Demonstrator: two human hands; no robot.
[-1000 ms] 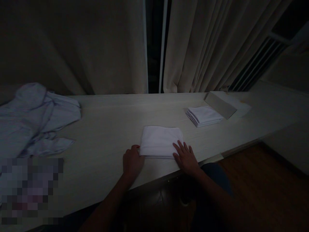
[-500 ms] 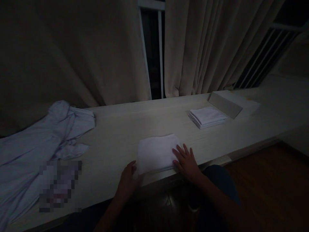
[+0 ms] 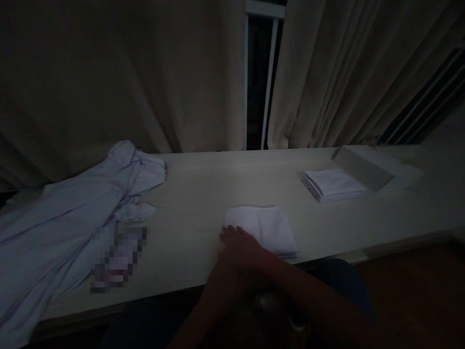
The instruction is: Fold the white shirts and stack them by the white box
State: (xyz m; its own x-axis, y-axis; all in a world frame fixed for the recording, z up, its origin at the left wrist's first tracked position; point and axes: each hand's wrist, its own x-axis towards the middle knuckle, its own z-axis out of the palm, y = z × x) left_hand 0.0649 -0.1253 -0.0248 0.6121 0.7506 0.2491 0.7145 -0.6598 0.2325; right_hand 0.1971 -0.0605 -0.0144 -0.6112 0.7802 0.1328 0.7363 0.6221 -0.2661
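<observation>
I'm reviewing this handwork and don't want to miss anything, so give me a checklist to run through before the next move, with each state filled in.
1. Folded white cloth lying flat on the table: ok.
2. Right hand at the cloth: ok, it reaches across to the cloth's left side.
3. Left hand in plain view: not ok, the right hand and arm partly cover it.
4. Left hand's grip on the cloth: cannot tell.
5. Folded stack apart from the cloth: ok, farther back to the right.
6. Crumpled fabric apart from the cloth: ok, off to the left.
</observation>
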